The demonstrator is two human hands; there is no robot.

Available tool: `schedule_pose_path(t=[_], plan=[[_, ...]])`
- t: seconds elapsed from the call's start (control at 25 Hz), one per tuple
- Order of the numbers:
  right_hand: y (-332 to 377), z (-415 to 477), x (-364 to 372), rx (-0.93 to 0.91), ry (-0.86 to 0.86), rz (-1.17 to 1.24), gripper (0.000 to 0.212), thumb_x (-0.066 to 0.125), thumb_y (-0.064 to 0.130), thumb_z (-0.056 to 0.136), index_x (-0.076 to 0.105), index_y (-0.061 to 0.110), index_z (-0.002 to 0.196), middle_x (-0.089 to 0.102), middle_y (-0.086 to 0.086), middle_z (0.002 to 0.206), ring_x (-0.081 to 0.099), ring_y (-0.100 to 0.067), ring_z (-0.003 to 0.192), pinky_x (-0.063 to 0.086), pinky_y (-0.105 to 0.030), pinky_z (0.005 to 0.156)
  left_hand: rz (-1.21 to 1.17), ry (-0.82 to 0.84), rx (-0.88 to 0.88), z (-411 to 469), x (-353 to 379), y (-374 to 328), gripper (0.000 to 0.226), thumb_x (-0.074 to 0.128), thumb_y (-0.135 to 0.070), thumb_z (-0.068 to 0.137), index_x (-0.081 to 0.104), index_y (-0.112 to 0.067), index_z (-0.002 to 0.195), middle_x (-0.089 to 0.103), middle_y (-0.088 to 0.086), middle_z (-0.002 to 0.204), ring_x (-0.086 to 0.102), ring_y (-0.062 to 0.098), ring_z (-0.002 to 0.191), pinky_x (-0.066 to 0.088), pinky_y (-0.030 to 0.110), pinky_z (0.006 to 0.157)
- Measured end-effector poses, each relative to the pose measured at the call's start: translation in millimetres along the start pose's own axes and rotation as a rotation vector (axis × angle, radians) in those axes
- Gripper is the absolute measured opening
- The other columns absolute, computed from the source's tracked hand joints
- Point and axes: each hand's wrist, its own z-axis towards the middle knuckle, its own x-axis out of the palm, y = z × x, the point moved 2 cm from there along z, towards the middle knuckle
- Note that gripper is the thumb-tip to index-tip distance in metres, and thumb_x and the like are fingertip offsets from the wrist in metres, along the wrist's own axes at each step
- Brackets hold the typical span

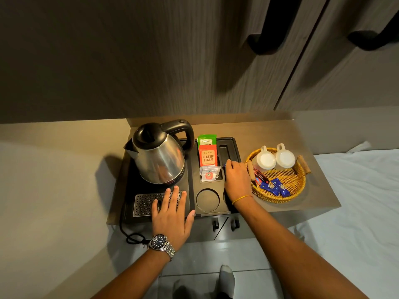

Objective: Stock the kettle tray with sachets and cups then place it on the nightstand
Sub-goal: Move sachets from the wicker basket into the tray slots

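A black kettle tray [192, 180] lies on the wooden nightstand [319, 190] and carries a steel kettle [159, 156]. Green [206, 139], red [207, 157] and white [209, 174] sachets stand in its middle slot. My left hand [171, 210] rests flat, fingers spread, on the tray's metal drip grid [143, 203]. My right hand [236, 180] is over the tray's right slot, fingertips pinched on a small blue sachet [224, 166]. A wicker basket [278, 196] to the right holds two white cups [266, 159] and several blue sachets [274, 187].
Two round cup recesses [207, 200] sit at the tray's front right. A black power cord [131, 236] hangs off the nightstand's front left. White bedding [356, 212] lies to the right. Wooden cabinet doors with black handles [262, 43] hang above. My feet [225, 277] stand on the floor below.
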Motion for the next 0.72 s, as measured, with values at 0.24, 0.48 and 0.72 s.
schedule_pose_path(t=[0.24,0.48,0.72], plan=[[-2,-9,2,0.022,-0.017,0.148,0.038,0.051,0.027,0.103,0.052,0.008,0.136,0.058,-0.014,0.134,0.056,-0.030,0.116,0.049,-0.040,0.100,0.001,-0.007,0.007,0,2,2,0.066,0.033,-0.059,0.099,0.043,-0.021,0.152,0.039,0.010,0.165,0.037,0.033,0.151,0.034,0.064,0.111],[-13,-12,3,-0.004,0.039,0.207,0.045,0.062,0.012,0.096,0.055,0.007,0.140,0.054,-0.016,0.142,0.053,-0.030,0.127,0.053,-0.037,0.104,0.018,-0.017,0.007,-1,0,0,0.067,0.033,-0.059,0.098,0.044,-0.020,0.152,0.040,0.010,0.164,0.039,0.033,0.150,0.035,0.064,0.111],[-8,-7,0,0.047,0.008,0.200,0.038,0.065,0.012,0.091,0.061,0.008,0.129,0.059,-0.016,0.124,0.060,-0.030,0.108,0.056,-0.037,0.094,0.027,-0.025,0.011,0,-4,-3,0.066,0.035,-0.057,0.097,0.048,-0.019,0.150,0.044,0.012,0.162,0.042,0.035,0.148,0.039,0.065,0.109]])
